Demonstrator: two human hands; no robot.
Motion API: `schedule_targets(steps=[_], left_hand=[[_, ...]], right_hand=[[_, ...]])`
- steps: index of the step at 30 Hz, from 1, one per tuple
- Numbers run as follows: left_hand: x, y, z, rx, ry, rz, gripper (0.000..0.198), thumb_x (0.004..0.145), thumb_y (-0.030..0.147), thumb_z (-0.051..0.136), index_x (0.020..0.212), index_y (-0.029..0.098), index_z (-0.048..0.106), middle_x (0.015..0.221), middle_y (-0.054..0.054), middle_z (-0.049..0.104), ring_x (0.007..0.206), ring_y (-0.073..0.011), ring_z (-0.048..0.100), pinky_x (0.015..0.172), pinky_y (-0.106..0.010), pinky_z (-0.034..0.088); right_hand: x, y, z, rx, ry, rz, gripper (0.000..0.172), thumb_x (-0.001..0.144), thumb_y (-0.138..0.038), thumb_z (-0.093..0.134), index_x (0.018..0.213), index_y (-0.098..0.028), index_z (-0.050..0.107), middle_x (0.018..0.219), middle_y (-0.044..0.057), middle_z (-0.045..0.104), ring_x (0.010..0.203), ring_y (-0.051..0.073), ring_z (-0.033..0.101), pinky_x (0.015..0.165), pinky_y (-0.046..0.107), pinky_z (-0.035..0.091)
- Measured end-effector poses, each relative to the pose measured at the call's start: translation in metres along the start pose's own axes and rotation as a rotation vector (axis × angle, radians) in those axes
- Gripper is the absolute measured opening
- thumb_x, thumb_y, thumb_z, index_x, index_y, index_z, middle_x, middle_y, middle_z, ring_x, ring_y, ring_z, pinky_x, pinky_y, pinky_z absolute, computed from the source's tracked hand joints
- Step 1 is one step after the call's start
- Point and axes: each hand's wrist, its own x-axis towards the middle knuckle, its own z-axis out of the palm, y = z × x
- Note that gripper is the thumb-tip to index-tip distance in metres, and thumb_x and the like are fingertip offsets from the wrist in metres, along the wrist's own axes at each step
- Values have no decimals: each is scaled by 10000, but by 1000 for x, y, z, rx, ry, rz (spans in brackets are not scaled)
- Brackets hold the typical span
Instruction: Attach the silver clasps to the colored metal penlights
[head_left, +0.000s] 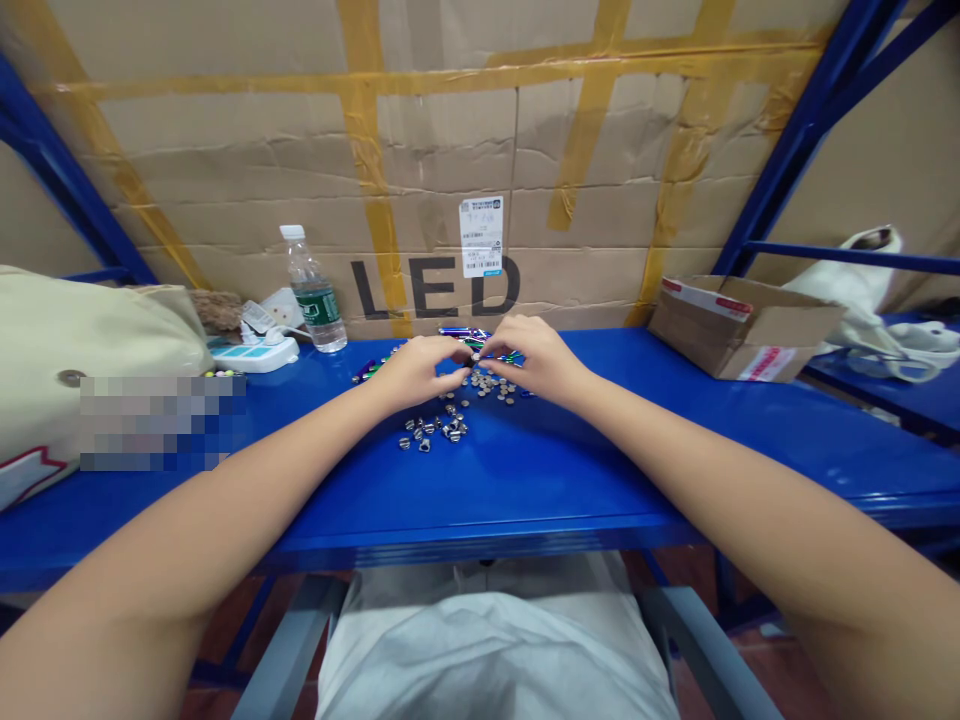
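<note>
My left hand point(421, 370) and my right hand point(534, 358) meet above the middle of the blue table, fingertips pinched close together. Between them is a tiny dark and silvery piece, too small to name. Just below the fingers lies a scatter of small round silver discs point(493, 385). Nearer to me sits a loose group of shiny metal caps point(454, 430). Behind my hands, partly hidden by them, is a pile of slim coloured metallic tubes point(463, 332), blue, green and purple.
A water bottle point(319, 300) and a white power strip point(259, 354) stand at back left, beside a cream bag point(97, 330). An open cardboard box point(739, 330) sits at the right. Taped cardboard point(600, 200) walls off the back of the blue table point(585, 480).
</note>
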Motion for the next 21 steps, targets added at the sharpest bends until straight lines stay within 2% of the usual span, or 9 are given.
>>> schedule_targets(steps=[9,15,19,21], left_hand=[[-1,4,3,-72,-17,-38,148,839,272,563,913,180,650,855,-18,708,795,-158,644,742,-260,478],[-1,7,7,-224,21,-123,155,830,286,567,874,159,644,771,-7,683,703,-131,617,680,-243,491],[-2,5,8,-237,-8,-133,162,821,277,564,896,157,644,798,-12,684,724,-137,615,674,-246,485],[-1,4,7,-231,-24,-143,180,819,282,555,907,156,648,804,-15,686,723,-142,613,659,-250,480]], right_hand=[[-2,3,3,-46,-14,-51,120,882,-272,575,868,-222,683,864,45,651,867,192,581,761,333,362],[-1,7,5,-28,-21,-69,132,877,-273,568,848,-203,675,808,46,656,790,181,580,721,313,383],[-2,5,5,90,-80,49,107,838,-245,602,906,-187,661,785,29,663,722,158,588,673,281,401],[-4,4,6,156,-140,131,173,829,-239,606,988,-181,642,765,16,655,682,147,584,642,269,408]])
